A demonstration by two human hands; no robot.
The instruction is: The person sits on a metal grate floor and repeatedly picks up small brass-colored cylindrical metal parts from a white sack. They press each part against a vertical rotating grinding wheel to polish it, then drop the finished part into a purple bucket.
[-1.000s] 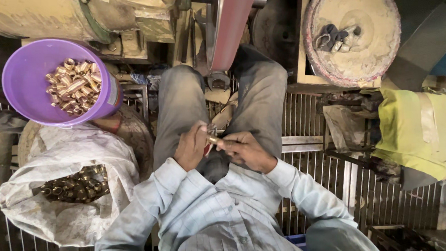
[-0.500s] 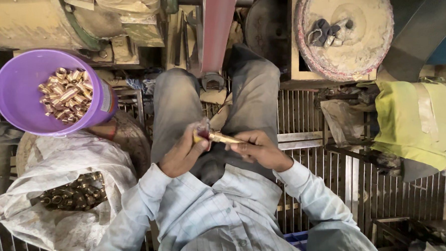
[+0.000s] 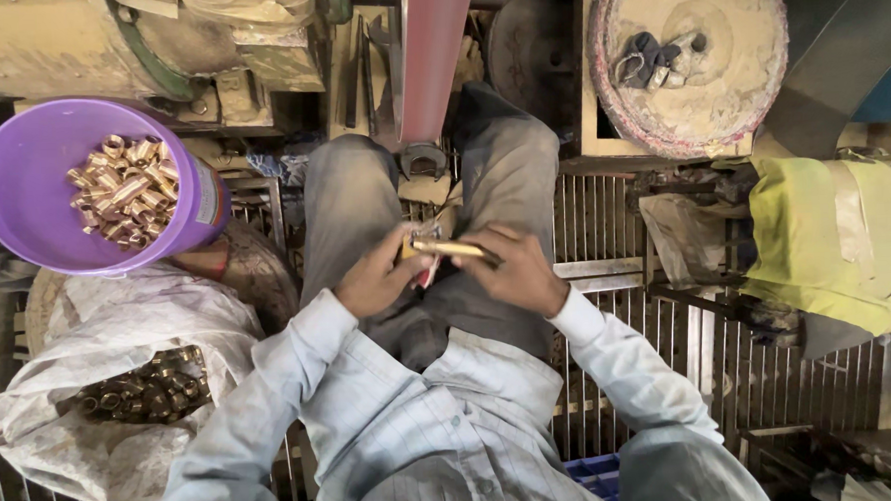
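Head view: metal grate floor (image 3: 615, 223), dusty workshop clutter around.

Above the person's lap, the left hand (image 3: 379, 281) and right hand (image 3: 519, 269) pinch a brass tube (image 3: 451, 248); left of it sits the purple bucket (image 3: 22, 189) of brass fittings (image 3: 125, 187).

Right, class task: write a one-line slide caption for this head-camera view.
Seated worker's left hand and right hand hold a brass tube over the lap, beside a purple bucket of brass pieces.
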